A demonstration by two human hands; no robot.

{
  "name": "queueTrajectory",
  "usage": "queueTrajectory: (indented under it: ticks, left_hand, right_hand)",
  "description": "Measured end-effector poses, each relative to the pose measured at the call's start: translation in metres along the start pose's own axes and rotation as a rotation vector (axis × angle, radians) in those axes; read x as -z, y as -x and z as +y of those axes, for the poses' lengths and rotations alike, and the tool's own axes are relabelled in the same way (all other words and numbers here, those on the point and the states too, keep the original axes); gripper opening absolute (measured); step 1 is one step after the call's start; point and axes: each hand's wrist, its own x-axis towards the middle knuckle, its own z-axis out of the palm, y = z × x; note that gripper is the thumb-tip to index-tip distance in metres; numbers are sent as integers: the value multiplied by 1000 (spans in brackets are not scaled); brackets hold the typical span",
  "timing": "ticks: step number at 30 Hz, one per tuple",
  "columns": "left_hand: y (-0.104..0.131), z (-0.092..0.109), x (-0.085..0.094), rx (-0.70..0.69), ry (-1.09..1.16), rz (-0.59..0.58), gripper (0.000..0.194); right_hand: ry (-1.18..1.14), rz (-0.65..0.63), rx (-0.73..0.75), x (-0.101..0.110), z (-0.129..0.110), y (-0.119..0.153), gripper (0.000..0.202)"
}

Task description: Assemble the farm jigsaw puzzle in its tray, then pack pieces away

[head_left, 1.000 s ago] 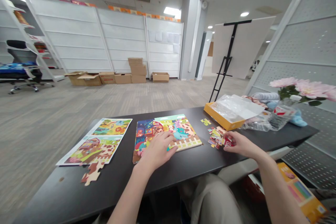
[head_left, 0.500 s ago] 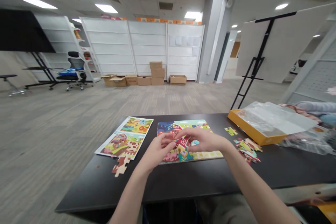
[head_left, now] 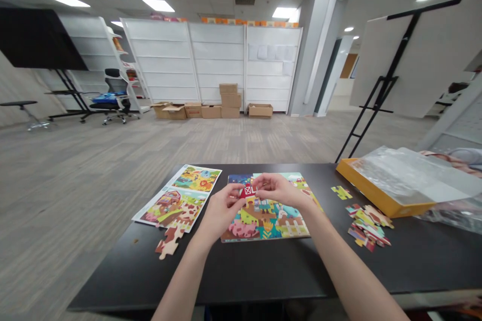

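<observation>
A red jigsaw puzzle piece (head_left: 247, 191) with a white crossed window is between my two hands, above the upper left of a puzzle board (head_left: 291, 212). My left hand (head_left: 225, 208) has its thumb and fingers closed on the piece's left side. From the other side, my right hand (head_left: 279, 191) pinches its right edge, its fingertips partly covering it. Joined pieces on the board form a farm picture with pink pigs, a rabbit and a white fence; both hands hide part of its upper area.
A printed picture sheet (head_left: 181, 195) lies left of the board, with brown-and-white puzzle pieces (head_left: 169, 242) at its near edge. To the right are a loose green piece (head_left: 342, 192), a pile of pieces (head_left: 369, 225) and a yellow box (head_left: 387, 195) with clear plastic. All rest on a black table (head_left: 282, 273).
Both hands have shifted with the red piece, which now sits further left and higher over the board and looks more level. More of the board's lower picture shows. The camera view has shifted slightly.
</observation>
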Motion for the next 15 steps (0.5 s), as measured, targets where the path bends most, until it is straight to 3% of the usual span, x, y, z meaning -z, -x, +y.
queueTrajectory:
  ticks: [7,10,12,15]
  left_hand:
    - [4,-17,-9,-189,-203,41,42]
    - [-5,-22,-4,-243,-275,40,42]
    - [-20,-25,6,-252,-274,39,42]
    - [-51,-34,21,-172,-298,45,43]
  right_hand:
    - [-13,76,-16,-2,23,-8,34]
    - [-6,90,-6,2,27,-9,33]
    - [82,180,9,9,31,-10,28]
    - [442,432,35,23,42,-11,16]
